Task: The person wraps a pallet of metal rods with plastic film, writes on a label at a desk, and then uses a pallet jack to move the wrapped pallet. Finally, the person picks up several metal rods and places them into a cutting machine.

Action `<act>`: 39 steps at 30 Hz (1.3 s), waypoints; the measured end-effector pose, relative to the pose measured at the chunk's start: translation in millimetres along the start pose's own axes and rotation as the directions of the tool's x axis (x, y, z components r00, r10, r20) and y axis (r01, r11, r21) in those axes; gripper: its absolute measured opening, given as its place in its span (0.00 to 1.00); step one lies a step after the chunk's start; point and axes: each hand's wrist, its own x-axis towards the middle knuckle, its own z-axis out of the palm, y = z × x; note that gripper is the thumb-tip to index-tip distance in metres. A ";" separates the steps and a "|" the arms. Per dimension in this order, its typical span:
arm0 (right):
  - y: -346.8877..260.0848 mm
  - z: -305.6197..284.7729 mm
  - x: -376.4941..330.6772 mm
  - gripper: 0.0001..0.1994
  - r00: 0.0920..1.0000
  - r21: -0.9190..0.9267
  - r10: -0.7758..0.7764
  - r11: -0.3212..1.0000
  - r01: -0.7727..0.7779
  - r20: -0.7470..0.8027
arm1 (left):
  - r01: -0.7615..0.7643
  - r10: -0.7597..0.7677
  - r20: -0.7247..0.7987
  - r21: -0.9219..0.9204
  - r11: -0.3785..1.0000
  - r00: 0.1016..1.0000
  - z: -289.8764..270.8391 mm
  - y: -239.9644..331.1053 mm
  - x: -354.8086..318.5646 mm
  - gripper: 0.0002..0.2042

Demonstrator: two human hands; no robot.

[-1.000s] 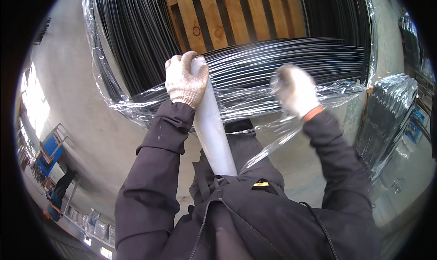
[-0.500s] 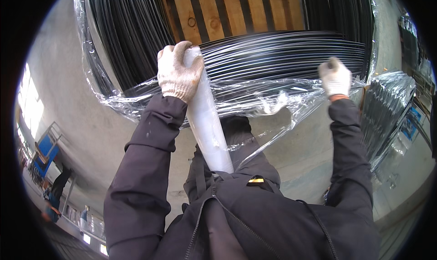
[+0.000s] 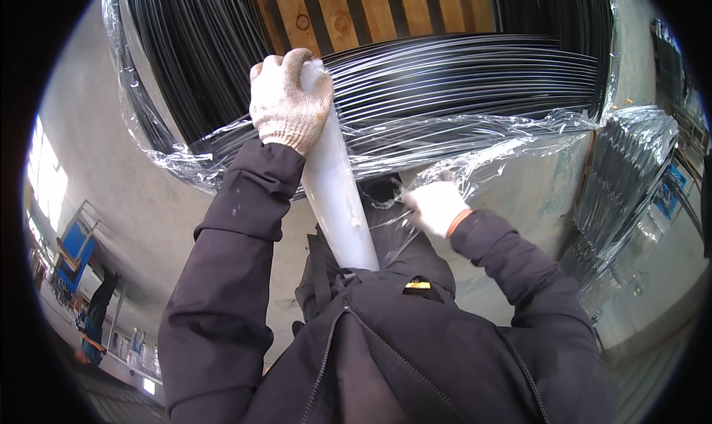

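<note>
Nearest the camera: dark zipped jacket (image 3: 415, 350), both sleeves raised toward the load.

Just above the chest: right hand (image 3: 437, 205), white-gloved, fingers closed in a pinch on a crumpled tail of clear stretch film (image 3: 475, 138). Half a second earlier, seen up at the right edge of the coil; now pulled down and inward, close to the body. Film between glove and coil bunched and wrinkled, not stretched flat.

Left of that: roll of stretch film (image 3: 337, 194), pale cylinder, lower end against the chest, upper end leaning up against the coil. Tilted slightly left at the top, as in the earlier views.

At the roll's upper end: left hand (image 3: 291, 101), knit glove, wrapped fully shut round the roll's upper end, knuckles to the camera. Position little changed over the last second.

Beyond the hands: coil of black wire (image 3: 460, 75), large, many turns, its near rim banded by the film from left edge to right. Behind the coil, wooden pallet (image 3: 378, 8), slats showing through the centre opening.

Far right: second film-wrapped bundle (image 3: 630, 172). Far left: blue rack (image 3: 73, 250) on the concrete floor.

Judged from the change: film end taken off the right side and gathered in; the band on the near rim in place, the upper turns of the coil bare.
</note>
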 end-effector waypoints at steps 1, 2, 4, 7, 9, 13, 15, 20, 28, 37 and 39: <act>22.9 -14.6 0.2 0.10 0.985 0.023 -0.031 0.999 0.035 -0.171 | 0.036 -0.036 0.009 0.006 0.999 0.999 0.4 -0.8 -0.1 0.23; 45.7 -34.0 -2.2 0.09 0.981 -0.283 0.023 0.956 -0.078 -0.193 | 0.037 -0.037 0.012 -0.001 0.999 0.999 0.3 -2.1 0.2 0.23; 103.4 -101.3 -21.1 0.10 0.838 -0.196 0.311 0.880 -0.432 -0.449 | 0.064 -0.063 0.012 -0.056 0.996 0.998 -0.6 -2.8 0.8 0.23; 134.4 -191.9 -52.8 0.12 0.461 0.288 0.608 0.754 -0.591 -0.646 | 0.046 -0.045 0.028 -0.026 0.999 0.999 -2.8 1.3 2.4 0.23; 99.5 -198.4 -37.5 0.18 0.422 0.569 0.549 0.817 -0.089 -0.722 | -0.021 0.022 0.021 -0.026 0.999 1.000 -3.4 5.8 4.4 0.22; -16.9 -154.8 76.1 0.19 0.421 0.726 0.606 0.444 0.525 -0.675 | 0.026 -0.026 0.035 -0.003 1.000 0.999 -4.4 13.2 5.4 0.23; -29.7 -151.5 91.5 0.22 0.630 0.762 0.473 0.560 0.324 -0.616 | 0.050 -0.050 0.052 0.003 0.999 0.997 -3.5 13.0 6.5 0.23; -31.6 -102.6 15.8 0.16 0.903 0.107 -0.103 0.981 0.161 -0.418 | -0.031 0.030 -0.015 -0.025 0.999 0.999 -0.4 6.6 4.7 0.22; 27.9 -53.2 -58.9 0.08 0.994 -0.010 -0.096 0.995 0.097 0.042 | 0.046 -0.045 0.034 -0.046 0.998 0.998 -2.8 14.4 5.6 0.21; -54.0 2.5 -14.9 0.15 0.955 0.354 -0.293 0.900 0.255 0.057 | -0.057 0.056 -0.031 -0.035 0.998 0.998 -0.5 16.2 5.2 0.21; -47.8 7.5 -22.1 0.16 0.953 0.280 -0.301 0.918 0.280 0.034 | -0.038 0.033 -0.066 -0.077 0.996 0.997 -2.9 21.6 6.5 0.20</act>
